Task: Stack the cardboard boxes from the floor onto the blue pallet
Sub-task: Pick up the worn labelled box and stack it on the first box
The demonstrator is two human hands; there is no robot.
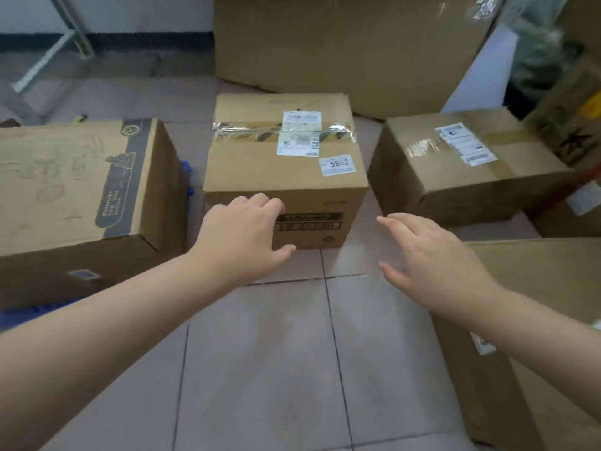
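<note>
A taped cardboard box [260, 170] with white labels and a "5842" sticker stands on the tiled floor straight ahead. My left hand [242, 237] hovers in front of its near left side, fingers curled by the top edge, holding nothing. My right hand [429, 252] is spread open in the air to the right of the box, apart from it. The blue pallet [35, 312] shows only as slivers under a printed box [74, 190] at the left.
Another labelled box [468, 167] sits on the floor at the right, and a bigger one [533, 336] stands near right. A large cardboard sheet [351, 47] leans at the back. A metal frame [48, 56] is far left.
</note>
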